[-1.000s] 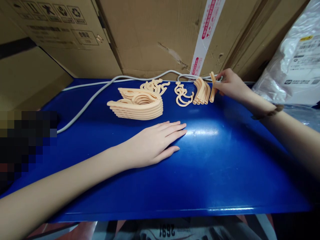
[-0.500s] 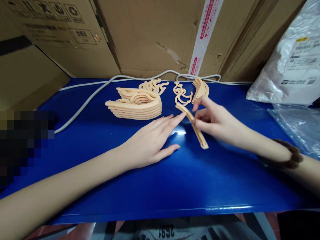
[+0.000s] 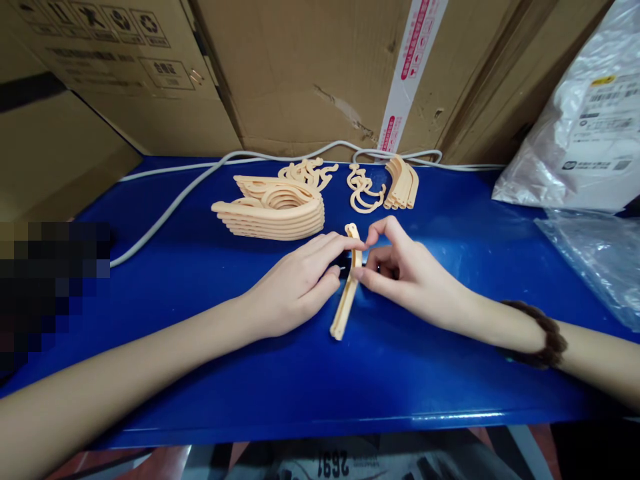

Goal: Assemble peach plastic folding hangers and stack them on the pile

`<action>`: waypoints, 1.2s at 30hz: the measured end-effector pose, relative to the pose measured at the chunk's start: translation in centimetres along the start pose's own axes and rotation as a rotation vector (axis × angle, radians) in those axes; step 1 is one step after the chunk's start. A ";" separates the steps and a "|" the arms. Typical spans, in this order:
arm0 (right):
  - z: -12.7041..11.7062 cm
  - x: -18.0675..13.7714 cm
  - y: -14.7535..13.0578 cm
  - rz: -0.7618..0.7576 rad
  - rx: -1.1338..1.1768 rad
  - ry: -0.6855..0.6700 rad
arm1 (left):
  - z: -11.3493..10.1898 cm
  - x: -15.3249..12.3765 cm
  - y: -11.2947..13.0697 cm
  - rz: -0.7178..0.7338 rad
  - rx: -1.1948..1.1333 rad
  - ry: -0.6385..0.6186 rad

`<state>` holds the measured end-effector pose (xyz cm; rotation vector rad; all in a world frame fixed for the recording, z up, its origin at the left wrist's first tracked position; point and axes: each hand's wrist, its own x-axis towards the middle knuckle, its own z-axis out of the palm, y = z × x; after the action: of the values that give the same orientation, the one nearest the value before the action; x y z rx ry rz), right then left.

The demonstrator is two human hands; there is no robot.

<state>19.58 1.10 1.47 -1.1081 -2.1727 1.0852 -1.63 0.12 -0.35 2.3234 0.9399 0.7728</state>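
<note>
A beige plastic hanger arm (image 3: 345,303), a slim curved strip with a groove along it, is held upright-slanted just above the blue table between my two hands. My right hand (image 3: 413,277) pinches it from the right, thumb at its middle and index finger bent near its upper part. From the left, my left hand (image 3: 305,283) lays its index fingertip across the upper part, with the thumb bent in close by. Behind them lie several loose beige hooks (image 3: 367,193) and a bundle of similar arms (image 3: 401,183).
A stack of beige hanger pieces (image 3: 273,220) lies at left on the blue table (image 3: 280,380), with more hooks (image 3: 307,175) behind it. A white cable (image 3: 170,223) runs along the back by cardboard boxes (image 3: 300,73). Plastic bags (image 3: 575,140) lie at right.
The hanger arm has come nearer and to the left, turning to lean the other way. My right hand moved left with it; my left thumb has drawn in toward the strip.
</note>
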 end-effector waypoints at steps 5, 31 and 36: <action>-2.4 2.5 1.0 -0.157 -0.293 0.180 | 0.1 -0.1 0.5 -0.061 0.006 0.045; -6.2 11.4 1.0 -0.457 -1.557 -0.212 | 0.5 -0.3 0.6 0.242 0.625 0.208; -7.4 11.6 0.8 -0.503 -1.510 -0.091 | 0.3 -0.1 0.7 0.343 0.734 0.229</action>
<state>18.49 14.13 5.66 -0.7987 -2.9968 -0.9634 -1.17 -0.50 -0.21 3.1461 1.0621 0.9611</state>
